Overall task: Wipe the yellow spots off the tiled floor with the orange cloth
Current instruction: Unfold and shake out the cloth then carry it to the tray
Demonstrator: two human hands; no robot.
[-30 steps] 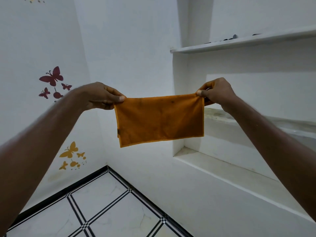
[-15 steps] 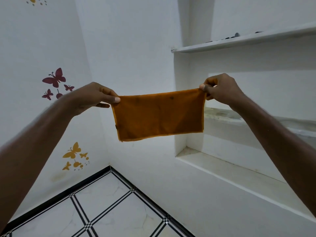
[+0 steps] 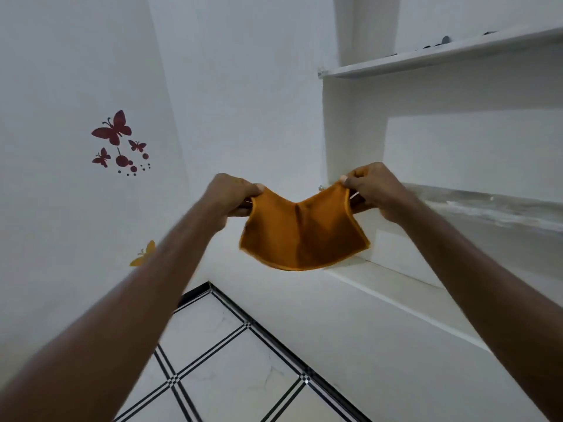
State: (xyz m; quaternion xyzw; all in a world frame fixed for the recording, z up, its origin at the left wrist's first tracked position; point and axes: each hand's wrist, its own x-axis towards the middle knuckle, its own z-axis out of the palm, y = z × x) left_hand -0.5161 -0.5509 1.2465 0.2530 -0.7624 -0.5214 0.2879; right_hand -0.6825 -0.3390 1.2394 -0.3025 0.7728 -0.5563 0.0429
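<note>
Both hands are raised in front of us, each pinching one upper corner of the single orange cloth (image 3: 300, 236). Our left hand (image 3: 231, 194) grips the cloth's left corner between thumb and fingers; our right hand (image 3: 373, 190) grips the right corner the same way. The cloth sags between the two hands with one vertical crease down its middle, and its lower hem hangs free in a shallow curve, touching nothing. It is held in the air, well above the tiled floor (image 3: 231, 370).

Below the cloth we count one stretch of white floor tiles divided by black striped lines, with a black skirting where the floor meets the walls. No yellow spots can be made out on the part of the floor in view.

To the left of the cloth, on the wall, we count three dark red butterfly stickers (image 3: 112, 130) with a scatter of dots, and below them one yellow butterfly sticker (image 3: 143, 255), partly hidden by our left forearm. To the right of the cloth we count three white shelves (image 3: 441, 53) set in a recess.
</note>
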